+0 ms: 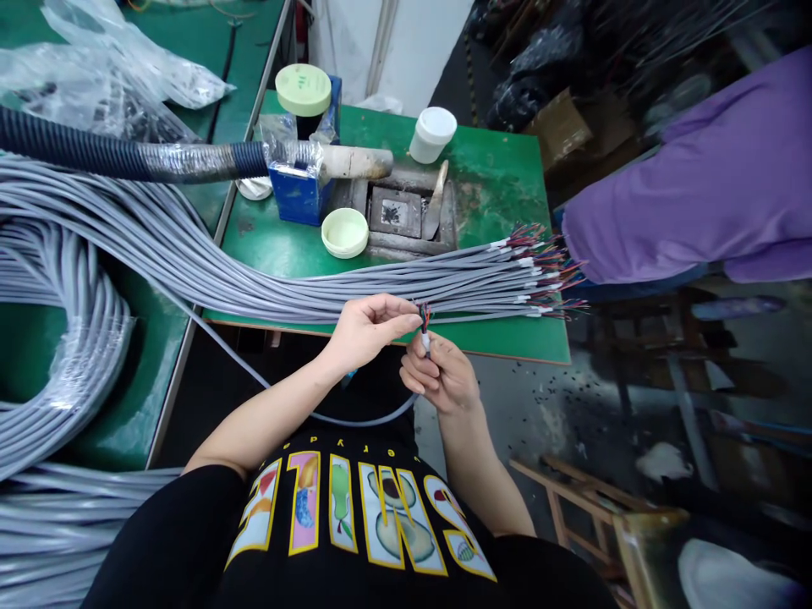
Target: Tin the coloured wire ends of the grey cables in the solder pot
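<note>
On the green surface beyond the hands sit several containers. A white jar stands capped, so its contents cannot be seen. A blue box carries a pale green lid on top, and a 2nd pale green lid lies open side up just in front of it, showing nothing inside. A small metal pot set in a grey frame holds a dark residue, with a metal blade resting along its right edge.

The left hand pinches the coloured wire ends of a single grey cable between thumb and fingertips, its grip closed on them. The right hand sits just below, fingers curled tight around the cable's sheath right under the stripped end. From that grip the cable loops down past the wrists and away to the left.

Just above both grips lies a bundle of grey cables, its stripped coloured tips fanning to the right. A corrugated hose crosses over the bundle farther out. A coil of grey cable lies well to the left of the grips.
</note>
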{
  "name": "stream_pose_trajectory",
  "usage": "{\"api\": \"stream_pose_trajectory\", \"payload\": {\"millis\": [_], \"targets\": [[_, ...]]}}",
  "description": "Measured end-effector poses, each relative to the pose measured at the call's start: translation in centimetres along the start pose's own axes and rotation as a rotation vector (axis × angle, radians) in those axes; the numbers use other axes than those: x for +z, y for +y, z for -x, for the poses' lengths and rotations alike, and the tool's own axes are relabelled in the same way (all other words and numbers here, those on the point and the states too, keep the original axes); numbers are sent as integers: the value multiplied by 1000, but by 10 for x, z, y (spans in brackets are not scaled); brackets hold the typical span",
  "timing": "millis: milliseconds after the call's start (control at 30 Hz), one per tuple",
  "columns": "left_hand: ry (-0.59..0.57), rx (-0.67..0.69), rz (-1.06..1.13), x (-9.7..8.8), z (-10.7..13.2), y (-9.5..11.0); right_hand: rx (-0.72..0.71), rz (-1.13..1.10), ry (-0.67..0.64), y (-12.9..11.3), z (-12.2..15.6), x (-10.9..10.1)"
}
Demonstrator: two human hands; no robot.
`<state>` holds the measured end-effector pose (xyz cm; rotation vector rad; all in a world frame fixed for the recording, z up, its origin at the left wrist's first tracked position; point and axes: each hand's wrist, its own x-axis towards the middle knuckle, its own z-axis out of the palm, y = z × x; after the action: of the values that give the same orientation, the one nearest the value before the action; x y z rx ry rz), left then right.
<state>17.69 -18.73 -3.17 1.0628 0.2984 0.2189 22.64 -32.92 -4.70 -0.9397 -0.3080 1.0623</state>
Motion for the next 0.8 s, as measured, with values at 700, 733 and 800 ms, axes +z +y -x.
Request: {"api": "stream_pose_trajectory", "payload": {"millis": [700,733,800], "targets": [[55,47,106,2,6,-22,-436,319,338,8,-11,5],[52,64,102,3,6,-23,-483,388,386,8,-11,6],[49,92,109,5,7,-26,-574,524,475,7,-12,8]]}}
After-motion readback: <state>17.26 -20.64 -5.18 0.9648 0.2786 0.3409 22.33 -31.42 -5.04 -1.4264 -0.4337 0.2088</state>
